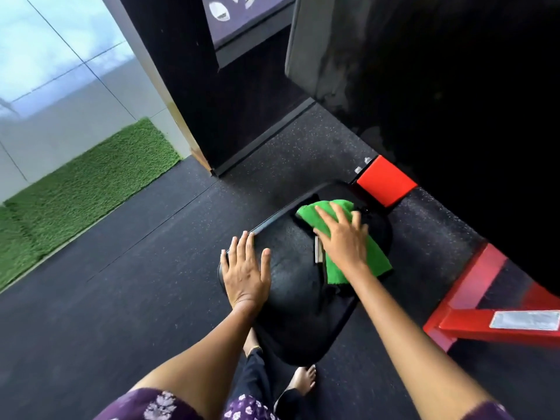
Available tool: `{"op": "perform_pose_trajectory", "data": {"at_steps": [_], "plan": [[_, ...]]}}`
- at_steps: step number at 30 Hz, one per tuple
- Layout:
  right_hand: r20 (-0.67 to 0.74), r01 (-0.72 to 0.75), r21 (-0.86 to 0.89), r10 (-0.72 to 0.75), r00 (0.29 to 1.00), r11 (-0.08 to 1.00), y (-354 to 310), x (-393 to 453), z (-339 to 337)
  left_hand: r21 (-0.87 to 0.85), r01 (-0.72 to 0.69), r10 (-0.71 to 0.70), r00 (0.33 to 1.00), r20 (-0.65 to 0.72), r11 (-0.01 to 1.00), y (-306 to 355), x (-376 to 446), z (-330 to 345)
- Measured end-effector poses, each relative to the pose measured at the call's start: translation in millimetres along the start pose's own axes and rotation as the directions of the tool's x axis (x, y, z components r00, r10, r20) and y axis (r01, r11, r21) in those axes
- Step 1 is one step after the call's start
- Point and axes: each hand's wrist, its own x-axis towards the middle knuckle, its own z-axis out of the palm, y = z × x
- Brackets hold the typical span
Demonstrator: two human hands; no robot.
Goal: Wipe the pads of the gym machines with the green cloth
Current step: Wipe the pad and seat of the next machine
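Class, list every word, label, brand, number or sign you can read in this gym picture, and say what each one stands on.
No text can be read.
Silver label on the red machine frame: a sticker or plate, any print too blurred to read.
Dark panel on the black column, top of picture: white shapes only, no legible letters.
Green cloth and black pad: no marking visible.

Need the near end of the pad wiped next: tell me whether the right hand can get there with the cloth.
Probably yes. The right hand presses flat on the green cloth at the far end of the black pad; the near end is bare, and the left hand rests on the left edge, out of the way.
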Motion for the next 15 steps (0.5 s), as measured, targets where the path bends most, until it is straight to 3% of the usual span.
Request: {"op": "perform_pose_trajectory", "data": {"at_steps": [1, 3, 6, 9, 11, 13, 15], "plan": [[-0.015, -0.075, 0.026, 0.076, 0.997, 0.997, -6.3, 9.0, -1.3, -0.009, 0.011, -0.011, 1.000, -0.001, 1.000, -0.3, 0.4, 0.3], [0.014, -0.068, 0.027, 0.067, 0.998, 0.997, -29.0, 18.9, 0.3, -0.019, 0.018, -0.019, 1.000, -0.014, 1.000, -2.0, 1.2, 1.0], [0.063, 0.203, 0.005, -0.203, 0.977, 0.979, -46.8, 2.6, 6.7, -0.039, 0.028, -0.029, 0.999, -0.037, 0.999, -3.8, 0.4, 2.7], [0.035, 0.389, -0.004, -0.389, 0.921, 0.921, -16.3, -12.8, 9.2, -0.041, 0.027, -0.029, 0.998, -0.049, 0.999, -2.6, -0.5, 3.7], [0.049, 0.316, -0.015, -0.315, 0.948, 0.949, -0.1, -4.8, 4.3, -0.040, 0.028, -0.030, 0.999, -0.041, 0.999, -2.5, 0.1, 3.1], [0.049, 0.112, 0.015, -0.113, 0.992, 0.994, -2.4, 14.7, 1.0, -0.035, 0.030, -0.031, 0.999, -0.032, 0.999, -2.7, 0.6, 3.5], [0.059, -0.001, 0.046, -0.001, 0.998, 0.999, -22.9, 29.8, -1.9, -0.026, 0.023, -0.024, 0.999, -0.028, 0.999, -3.4, 1.2, 4.7]]}}
